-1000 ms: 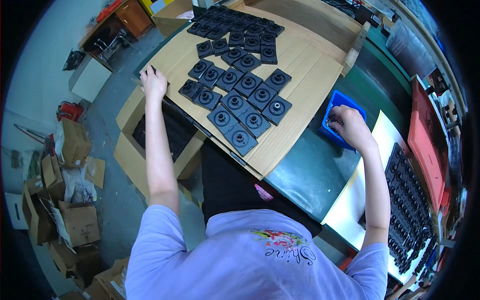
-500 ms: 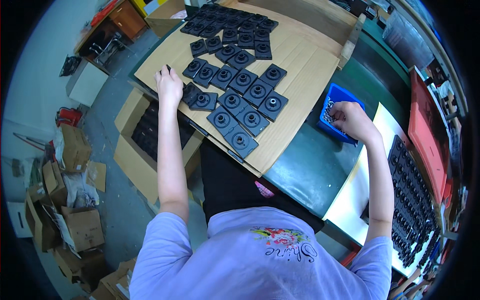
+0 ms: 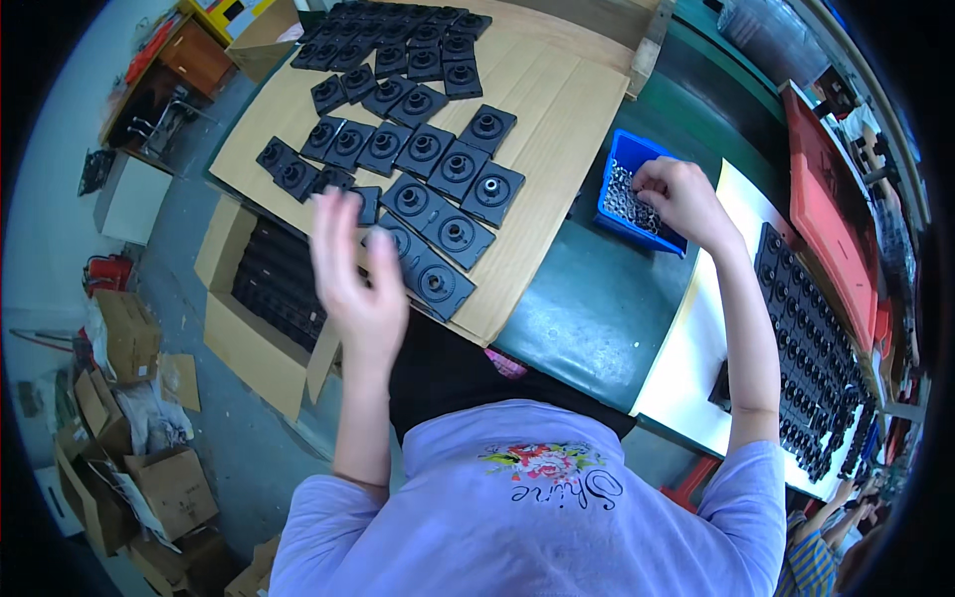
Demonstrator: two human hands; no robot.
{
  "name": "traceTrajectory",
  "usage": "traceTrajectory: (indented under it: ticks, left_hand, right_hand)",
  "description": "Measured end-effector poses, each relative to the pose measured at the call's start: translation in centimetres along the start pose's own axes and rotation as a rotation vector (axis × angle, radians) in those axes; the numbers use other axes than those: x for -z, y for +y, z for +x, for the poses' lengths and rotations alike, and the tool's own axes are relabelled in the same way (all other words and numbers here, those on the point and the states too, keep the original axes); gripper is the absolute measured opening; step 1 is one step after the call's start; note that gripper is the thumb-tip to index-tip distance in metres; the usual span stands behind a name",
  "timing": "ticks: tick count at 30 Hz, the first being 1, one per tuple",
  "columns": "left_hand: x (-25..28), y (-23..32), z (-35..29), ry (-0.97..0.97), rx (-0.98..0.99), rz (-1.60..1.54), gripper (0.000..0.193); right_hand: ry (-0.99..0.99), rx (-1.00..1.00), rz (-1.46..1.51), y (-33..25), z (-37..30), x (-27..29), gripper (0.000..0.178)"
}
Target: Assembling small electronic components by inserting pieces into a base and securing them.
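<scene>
Black square plates with round raised centres (image 3: pixel 455 234) lie in rows on a tan board (image 3: pixel 542 109). One plate has a silver metal ring or nut (image 3: pixel 492 186) on its centre. My left hand (image 3: pixel 356 284) is over the board's near edge, in front of the nearest plates; it is blurred, its fingers are apart, and it holds nothing. My right hand (image 3: pixel 688 207) reaches into a blue bin (image 3: pixel 652 242) of small metal nuts (image 3: pixel 622 199). Its fingertips are pinched together just over the nuts; whatever lies between them is hidden.
Below the board's left edge stands an open carton (image 3: pixel 239 368) with black parts inside. More black parts (image 3: pixel 796 338) cover a white sheet at right, beside a red panel (image 3: pixel 841 199). A wooden block (image 3: pixel 652 50) borders the board. Another person's striped sleeve (image 3: pixel 811 567) shows lower right.
My left hand has come away from the plates at the board's left edge, back toward me, and its fingers have spread. The right hand stays at the bin. The whole view has shifted.
</scene>
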State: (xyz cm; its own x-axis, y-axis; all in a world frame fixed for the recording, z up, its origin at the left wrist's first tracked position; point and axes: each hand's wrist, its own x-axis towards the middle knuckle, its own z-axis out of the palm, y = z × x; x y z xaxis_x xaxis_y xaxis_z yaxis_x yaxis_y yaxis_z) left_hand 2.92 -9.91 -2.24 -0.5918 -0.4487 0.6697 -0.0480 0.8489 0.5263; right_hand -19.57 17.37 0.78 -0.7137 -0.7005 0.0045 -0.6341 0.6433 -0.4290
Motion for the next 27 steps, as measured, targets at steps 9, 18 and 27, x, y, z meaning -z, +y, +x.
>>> traceTrajectory:
  ticks: [9,18,27]
  left_hand:
    - [-0.9,2.2,-1.6,-0.326,0.02,0.058,0.052]
    - [-0.8,2.8,-1.7,-0.14,0.031,-0.053,0.022]
    - [-1.7,2.3,-4.1,-0.257,-0.003,-0.114,0.032]
  right_hand:
    - [0.101,0.021,0.186,-2.6,0.9,1.4,0.016]
    - [-0.348,0.205,0.741,-13.7,4.6,-3.4,0.014]
    - [-0.442,0.177,0.393,-15.7,7.4,-4.0,0.013]
